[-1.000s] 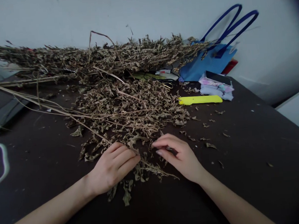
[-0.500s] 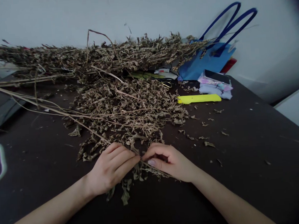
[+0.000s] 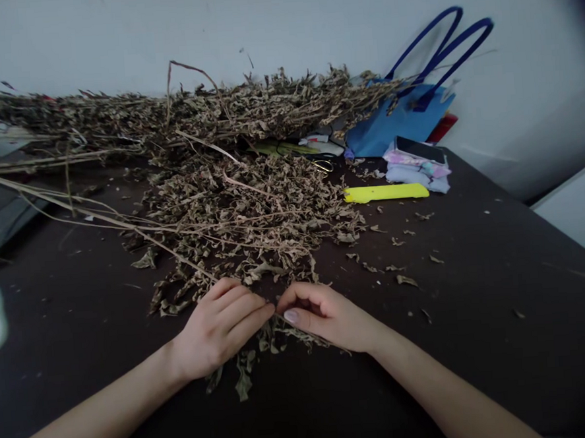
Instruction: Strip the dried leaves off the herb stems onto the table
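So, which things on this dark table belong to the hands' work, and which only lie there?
In use: left hand, right hand, pinching the thin dry brown stem; loose pile of dried leaves; bundle of dried leafy stalks.
Lying about: blue fabric bag; flat yellow plastic strip; black phone on folded pastel cloth.

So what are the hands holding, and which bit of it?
Both pinch one long dried stem near its leafy lower end. The left hand and the right hand grip it side by side, with their fingertips almost touching.

Two hands, one blue bag, one yellow strip (dried stems beyond counting).
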Action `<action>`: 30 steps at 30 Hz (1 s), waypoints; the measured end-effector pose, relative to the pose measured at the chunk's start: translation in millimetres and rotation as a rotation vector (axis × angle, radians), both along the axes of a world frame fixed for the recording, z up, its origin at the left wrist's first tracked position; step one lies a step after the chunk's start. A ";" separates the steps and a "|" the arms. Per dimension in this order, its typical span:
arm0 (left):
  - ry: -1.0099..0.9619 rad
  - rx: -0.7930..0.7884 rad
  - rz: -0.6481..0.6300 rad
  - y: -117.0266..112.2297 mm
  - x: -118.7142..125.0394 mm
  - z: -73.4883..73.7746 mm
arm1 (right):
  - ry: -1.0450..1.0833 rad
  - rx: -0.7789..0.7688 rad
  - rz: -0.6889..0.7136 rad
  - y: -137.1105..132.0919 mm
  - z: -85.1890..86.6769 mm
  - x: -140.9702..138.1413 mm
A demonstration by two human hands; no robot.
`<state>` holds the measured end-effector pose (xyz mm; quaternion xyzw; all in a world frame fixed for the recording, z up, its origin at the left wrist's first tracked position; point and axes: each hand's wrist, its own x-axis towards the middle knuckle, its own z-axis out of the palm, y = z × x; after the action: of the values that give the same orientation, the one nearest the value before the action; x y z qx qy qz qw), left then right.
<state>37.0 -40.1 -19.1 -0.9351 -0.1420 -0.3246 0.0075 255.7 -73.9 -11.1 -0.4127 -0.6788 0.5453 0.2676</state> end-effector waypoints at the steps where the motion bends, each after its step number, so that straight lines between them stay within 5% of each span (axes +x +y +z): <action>1: -0.003 -0.001 -0.004 0.0 0.3 0.0 | -0.001 -0.007 0.002 0.1 0.1 -0.2; 30: -0.011 0.027 -0.026 -1.7 3.6 7.3 | 0.234 -0.394 -0.023 2.2 -18.6 -3.3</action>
<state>40.7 -41.8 -11.8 -0.9348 -0.1254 -0.3319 0.0152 252.4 -71.6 -29.7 -0.3987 -0.5187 0.7084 0.2648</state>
